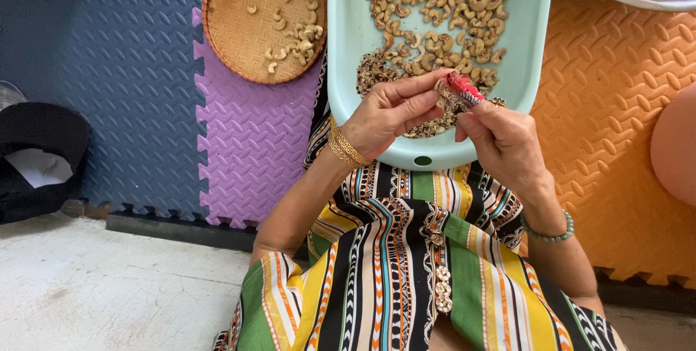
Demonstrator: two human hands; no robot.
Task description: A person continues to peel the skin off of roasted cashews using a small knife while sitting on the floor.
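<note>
Two hands, left (388,113) and right (500,137), fingertips together over mint tray (348,39).

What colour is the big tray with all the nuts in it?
The tray is pale mint green, seen in the head view.

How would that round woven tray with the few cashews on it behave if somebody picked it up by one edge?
The woven tray looks thin and shallow, so it is probably light and a bit flexible. Its rim is low, so the loose cashews would likely slide off if tilted. The weave looks rough, so it is unlikely to slip.
</note>
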